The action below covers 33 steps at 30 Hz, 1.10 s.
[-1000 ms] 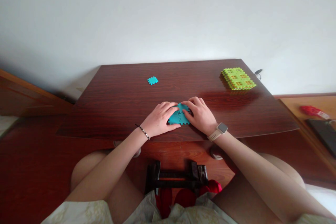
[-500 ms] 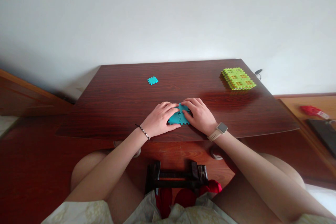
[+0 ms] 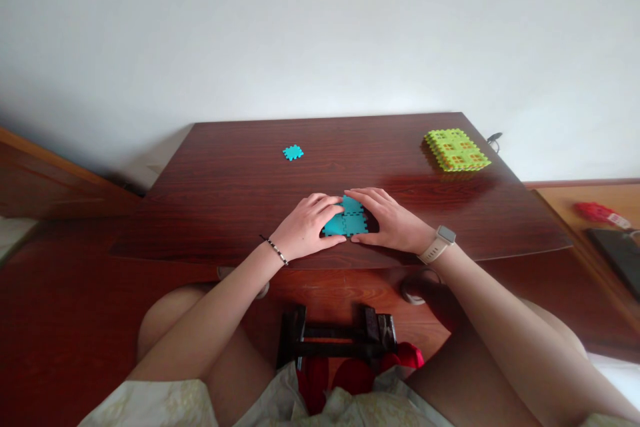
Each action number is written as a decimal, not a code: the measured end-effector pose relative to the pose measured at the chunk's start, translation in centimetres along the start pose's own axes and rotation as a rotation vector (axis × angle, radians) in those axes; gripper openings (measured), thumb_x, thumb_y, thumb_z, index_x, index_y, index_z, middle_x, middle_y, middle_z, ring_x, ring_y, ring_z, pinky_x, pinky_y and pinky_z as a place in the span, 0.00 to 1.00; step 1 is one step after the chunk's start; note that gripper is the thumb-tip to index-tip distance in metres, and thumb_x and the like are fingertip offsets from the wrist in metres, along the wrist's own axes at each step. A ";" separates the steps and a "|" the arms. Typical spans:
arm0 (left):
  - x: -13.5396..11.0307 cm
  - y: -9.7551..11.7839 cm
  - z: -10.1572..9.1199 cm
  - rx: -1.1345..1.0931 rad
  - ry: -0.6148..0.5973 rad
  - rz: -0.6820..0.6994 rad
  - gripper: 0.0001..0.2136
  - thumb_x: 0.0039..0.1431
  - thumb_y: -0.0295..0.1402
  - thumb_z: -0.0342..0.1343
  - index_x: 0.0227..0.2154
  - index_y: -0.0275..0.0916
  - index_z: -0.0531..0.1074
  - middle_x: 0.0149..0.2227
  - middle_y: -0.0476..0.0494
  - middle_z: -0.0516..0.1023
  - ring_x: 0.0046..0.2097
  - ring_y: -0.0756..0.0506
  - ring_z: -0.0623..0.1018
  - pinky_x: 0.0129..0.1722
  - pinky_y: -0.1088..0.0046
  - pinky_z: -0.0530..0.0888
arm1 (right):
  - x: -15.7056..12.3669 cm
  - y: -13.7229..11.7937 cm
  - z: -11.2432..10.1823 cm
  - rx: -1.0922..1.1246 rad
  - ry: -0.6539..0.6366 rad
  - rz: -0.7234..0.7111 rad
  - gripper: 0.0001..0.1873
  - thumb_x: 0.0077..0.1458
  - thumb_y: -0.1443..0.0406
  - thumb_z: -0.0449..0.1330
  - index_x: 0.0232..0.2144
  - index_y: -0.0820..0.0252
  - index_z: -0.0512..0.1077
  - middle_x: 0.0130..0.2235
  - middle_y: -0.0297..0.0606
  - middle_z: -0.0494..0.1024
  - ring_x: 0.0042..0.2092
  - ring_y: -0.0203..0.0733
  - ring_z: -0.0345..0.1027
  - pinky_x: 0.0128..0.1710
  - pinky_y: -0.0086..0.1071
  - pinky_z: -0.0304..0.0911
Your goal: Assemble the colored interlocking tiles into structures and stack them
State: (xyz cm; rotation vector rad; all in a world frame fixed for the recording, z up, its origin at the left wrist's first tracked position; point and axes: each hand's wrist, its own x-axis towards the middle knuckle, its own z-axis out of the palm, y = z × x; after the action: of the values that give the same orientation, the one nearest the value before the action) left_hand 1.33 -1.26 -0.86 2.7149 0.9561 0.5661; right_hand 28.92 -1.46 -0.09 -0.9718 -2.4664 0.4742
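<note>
Near the front edge of the table lie several blue interlocking tiles [image 3: 355, 223], joined at their toothed edges. My left hand [image 3: 306, 227] holds their left side, fingers curled over the top and thumb along the near edge; it hides part of the left tiles. Around the right side is my right hand [image 3: 395, 221], with its fingers at the far edge and its thumb at the near corner. A single blue tile [image 3: 293, 152] lies apart, farther back and to the left.
On the dark wooden table [image 3: 240, 173], a stack of yellow-green toothed panels [image 3: 457, 149] with small window-like openings stands at the back right. Behind the table is a white wall [image 3: 320, 33]. A black-framed stool [image 3: 340, 340] is below, between the legs.
My right hand has shifted right, its fingers spreading from the top of the tiles to their outer edges, so more of the blue surface shows. My left hand stays nearly still.
</note>
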 end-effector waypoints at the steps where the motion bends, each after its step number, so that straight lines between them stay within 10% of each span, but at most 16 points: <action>1: 0.0 0.0 0.0 0.000 0.001 0.001 0.23 0.67 0.46 0.66 0.60 0.42 0.73 0.66 0.36 0.74 0.66 0.31 0.71 0.69 0.44 0.70 | 0.0 0.1 0.0 0.003 0.003 -0.001 0.50 0.61 0.49 0.72 0.77 0.49 0.55 0.71 0.51 0.69 0.70 0.63 0.63 0.70 0.64 0.61; 33: 0.0 0.1 0.0 0.000 0.011 -0.015 0.24 0.67 0.46 0.66 0.59 0.41 0.73 0.67 0.34 0.73 0.66 0.31 0.71 0.68 0.43 0.71 | 0.4 0.2 0.6 0.022 0.050 -0.009 0.42 0.61 0.48 0.72 0.69 0.53 0.64 0.64 0.52 0.74 0.65 0.63 0.69 0.66 0.62 0.66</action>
State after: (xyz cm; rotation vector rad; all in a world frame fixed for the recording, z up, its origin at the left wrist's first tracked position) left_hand 1.34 -1.33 -0.87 2.7046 0.9782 0.5796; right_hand 28.47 -1.09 -0.59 -0.9522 -2.4156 0.4672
